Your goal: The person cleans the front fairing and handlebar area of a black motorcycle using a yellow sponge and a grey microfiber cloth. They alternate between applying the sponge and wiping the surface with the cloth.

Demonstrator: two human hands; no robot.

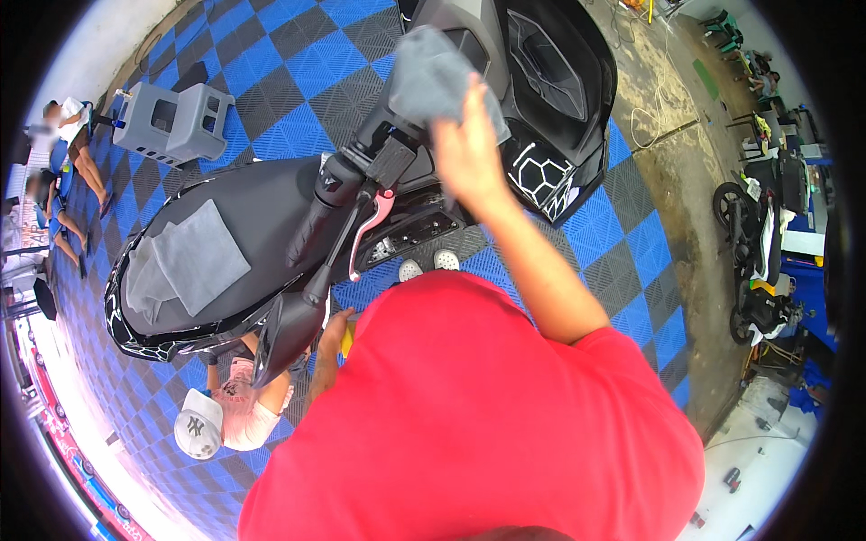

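My right hand [471,145] lies against a grey microfibre cloth [433,78], over the upper front bodywork of a black scooter [497,40]; both are slightly blurred. Low beside my red shirt is my left hand [336,330], next to a yellow object [348,340] mostly hidden by the shirt; its grip is unclear. Between my hands are the scooter's rubber handlebar grip [308,230], a pink brake lever [372,233] and a black mirror [291,331]. Folded grey cloths [203,260] rest on the black seat [264,196].
A person in a white cap [199,422] is low beside the scooter's rear. Grey plastic steps [176,125] stand on blue and black floor tiles [277,88]. Seated people [81,149] are at far left. Another motorcycle [761,230] and a hose [659,101] are at right.
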